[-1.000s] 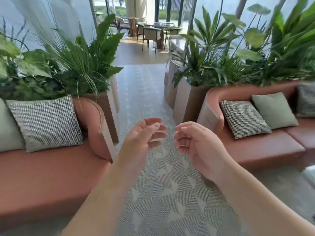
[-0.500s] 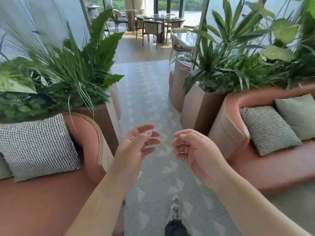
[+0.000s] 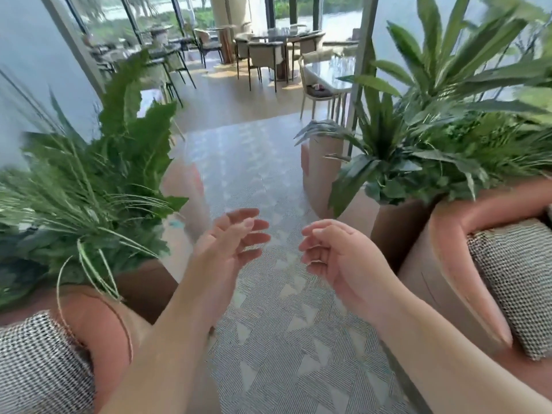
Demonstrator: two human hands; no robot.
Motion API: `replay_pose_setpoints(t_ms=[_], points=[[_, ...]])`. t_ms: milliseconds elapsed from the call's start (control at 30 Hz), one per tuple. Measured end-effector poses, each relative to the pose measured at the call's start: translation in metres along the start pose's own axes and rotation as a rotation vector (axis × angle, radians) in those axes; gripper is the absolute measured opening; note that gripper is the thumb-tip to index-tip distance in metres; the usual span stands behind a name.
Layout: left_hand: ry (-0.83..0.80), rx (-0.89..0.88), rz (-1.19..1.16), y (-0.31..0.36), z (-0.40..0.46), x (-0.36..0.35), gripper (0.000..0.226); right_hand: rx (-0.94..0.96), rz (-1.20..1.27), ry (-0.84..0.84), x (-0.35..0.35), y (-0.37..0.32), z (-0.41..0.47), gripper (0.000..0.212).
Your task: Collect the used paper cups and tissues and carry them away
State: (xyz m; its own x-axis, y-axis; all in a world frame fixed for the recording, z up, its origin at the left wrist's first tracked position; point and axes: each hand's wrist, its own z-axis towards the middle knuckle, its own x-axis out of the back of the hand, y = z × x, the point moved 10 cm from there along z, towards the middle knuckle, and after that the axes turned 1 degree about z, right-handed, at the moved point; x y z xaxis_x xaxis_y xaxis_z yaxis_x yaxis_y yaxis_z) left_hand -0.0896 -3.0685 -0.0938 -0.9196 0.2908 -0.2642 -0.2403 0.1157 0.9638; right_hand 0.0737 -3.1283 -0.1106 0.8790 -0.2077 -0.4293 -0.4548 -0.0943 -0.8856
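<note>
No paper cups or tissues show in the head view. My left hand [image 3: 230,246] is held out in front of me over the patterned carpet, fingers spread and slightly curled, holding nothing. My right hand [image 3: 337,261] is beside it, a hand's width to the right, fingers loosely bent and apart, also holding nothing. Both forearms reach in from the bottom of the frame.
A carpeted aisle [image 3: 280,324] runs ahead between two pink sofas [image 3: 442,264] with checked cushions [image 3: 519,282]. Planters with leafy plants [image 3: 89,186] flank it on both sides. Farther ahead stand dining tables [image 3: 328,70] and chairs [image 3: 263,55] by tall windows.
The view has moved forward along the aisle; sofas and planters slid closer and outward, and the dining area is nearer. Both hands keep the same pose with nothing in them.
</note>
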Motion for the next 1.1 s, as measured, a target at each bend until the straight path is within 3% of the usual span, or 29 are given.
replay_pose_setpoints(t_ms=[133,433,700,900,1100], points=[[0.048,-0.016,-0.054,0.011,0.071,0.012,0.013,-0.003,0.012,0.006,0.01,-0.018,0.055,0.03],[0.1,-0.008,-0.108,-0.005,0.247,0.046,0.017,-0.003,-0.053,0.048,0.009,-0.039,0.22,0.028],[-0.02,-0.001,-0.13,0.02,0.458,0.066,0.018,0.047,-0.057,0.163,-0.012,-0.083,0.416,0.027],[-0.114,-0.054,-0.112,0.072,0.588,0.061,0.013,0.139,-0.028,0.114,-0.055,-0.14,0.547,0.025],[-0.115,-0.049,-0.125,0.073,0.688,0.07,0.028,0.167,0.023,0.085,-0.066,-0.163,0.66,0.025]])
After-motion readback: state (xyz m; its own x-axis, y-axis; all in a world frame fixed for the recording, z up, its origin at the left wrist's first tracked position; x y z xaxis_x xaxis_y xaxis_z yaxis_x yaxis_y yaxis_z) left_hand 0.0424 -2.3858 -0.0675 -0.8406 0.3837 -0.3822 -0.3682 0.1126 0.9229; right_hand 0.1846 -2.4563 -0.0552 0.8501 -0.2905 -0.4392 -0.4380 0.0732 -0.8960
